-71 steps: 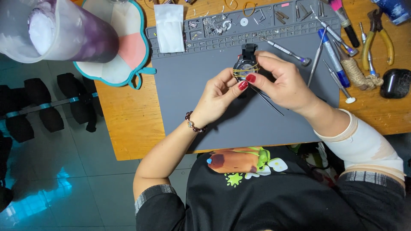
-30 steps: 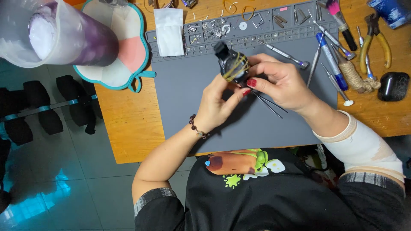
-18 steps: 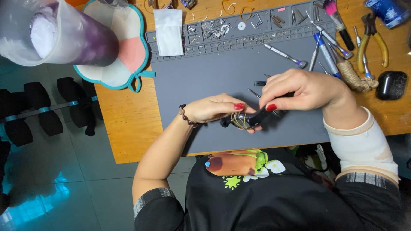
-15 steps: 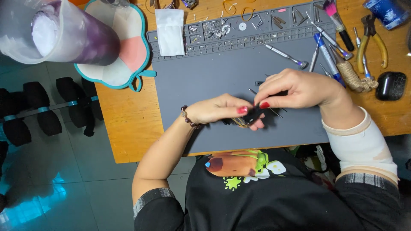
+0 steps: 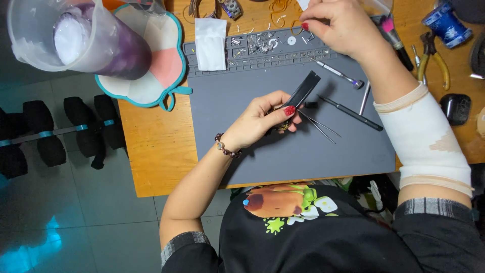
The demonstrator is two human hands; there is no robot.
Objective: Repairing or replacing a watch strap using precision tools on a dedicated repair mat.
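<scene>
My left hand (image 5: 260,120) holds a small watch with a black strap (image 5: 304,91) just above the grey work mat (image 5: 303,156); the strap sticks out up and to the right past my thumb. The watch body is mostly hidden by my fingers. My right hand (image 5: 337,25) is up at the mat's far edge, fingertips pinched over the row of small metal parts (image 5: 257,45). Whether it has hold of anything there is hidden. Thin tweezers (image 5: 323,127) lie on the mat just right of my left hand.
A black screwdriver (image 5: 351,112) and a silver one (image 5: 336,73) lie on the mat. A white cloth (image 5: 211,44), a clear jug (image 5: 76,35) on a teal-edged pad (image 5: 156,76), pliers (image 5: 434,58) and a blue spool (image 5: 447,23) surround it. Dumbbells (image 5: 55,131) rest on the floor.
My right hand has left the watch and moved up to the parts at the mat's far edge. The tweezers now lie on the mat. My left hand still holds the watch.
</scene>
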